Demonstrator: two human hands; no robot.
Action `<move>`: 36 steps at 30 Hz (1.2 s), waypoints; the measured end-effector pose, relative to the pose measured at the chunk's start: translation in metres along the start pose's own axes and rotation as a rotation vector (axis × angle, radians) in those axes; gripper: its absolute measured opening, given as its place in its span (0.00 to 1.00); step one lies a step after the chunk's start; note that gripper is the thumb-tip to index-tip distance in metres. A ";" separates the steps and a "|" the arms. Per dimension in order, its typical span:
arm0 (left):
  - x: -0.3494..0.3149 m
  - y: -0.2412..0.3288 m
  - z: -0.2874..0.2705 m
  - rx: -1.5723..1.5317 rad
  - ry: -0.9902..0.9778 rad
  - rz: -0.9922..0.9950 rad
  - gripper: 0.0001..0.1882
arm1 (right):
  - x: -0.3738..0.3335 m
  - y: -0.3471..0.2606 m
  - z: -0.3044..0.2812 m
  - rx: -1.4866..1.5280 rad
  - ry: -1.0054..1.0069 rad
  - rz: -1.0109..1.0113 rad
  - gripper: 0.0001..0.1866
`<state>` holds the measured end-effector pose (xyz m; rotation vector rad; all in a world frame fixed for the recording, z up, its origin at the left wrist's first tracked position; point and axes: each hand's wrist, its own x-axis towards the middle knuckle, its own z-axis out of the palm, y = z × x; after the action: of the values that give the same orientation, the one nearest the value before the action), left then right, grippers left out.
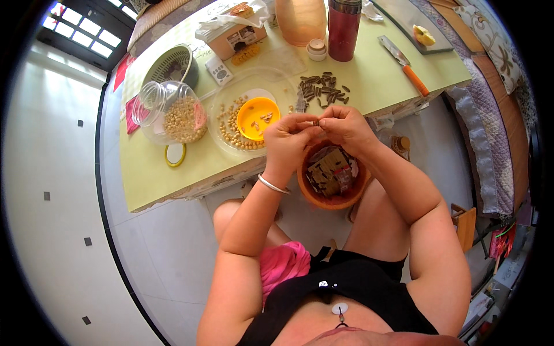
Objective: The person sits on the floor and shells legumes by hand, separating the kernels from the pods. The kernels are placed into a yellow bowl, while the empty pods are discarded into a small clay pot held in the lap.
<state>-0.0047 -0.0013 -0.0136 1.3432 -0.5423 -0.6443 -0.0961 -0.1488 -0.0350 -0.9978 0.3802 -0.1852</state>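
Observation:
Over the table's near edge, my left hand and my right hand meet fingertip to fingertip. Both are closed in a pinch on a small brown seed, mostly hidden by the fingers. It resembles the dark, long sunflower seeds heaped loosely just beyond. Left of my hands, a round clear tray holds small tan round nuts or beans. Inside it stands a yellow dish with a few pinkish bits. Below my hands is an orange-brown bin containing cardboard and wrappers.
A clear jar of tan pieces lies tilted near a yellow ring lid and a green-grey basket. A tissue box, dark red flask and orange-handled knife sit farther back. A cut apple rests on a board.

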 end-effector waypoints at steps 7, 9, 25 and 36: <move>0.007 0.007 -0.007 -0.200 -0.044 -0.171 0.08 | -0.009 -0.010 0.003 -0.150 -0.034 -0.080 0.03; 0.007 0.007 -0.006 -0.189 -0.048 -0.147 0.07 | -0.010 -0.013 0.003 -0.127 -0.044 -0.075 0.03; 0.017 0.034 -0.069 1.207 0.251 0.425 0.10 | -0.011 -0.039 -0.020 -0.657 -0.259 0.030 0.08; -0.009 0.025 -0.007 1.015 -0.304 0.357 0.08 | 0.029 -0.043 -0.060 -1.086 0.493 -0.374 0.10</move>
<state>-0.0032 0.0127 0.0098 2.0161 -1.4452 -0.2536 -0.0926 -0.2279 -0.0346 -2.1087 0.7757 -0.6052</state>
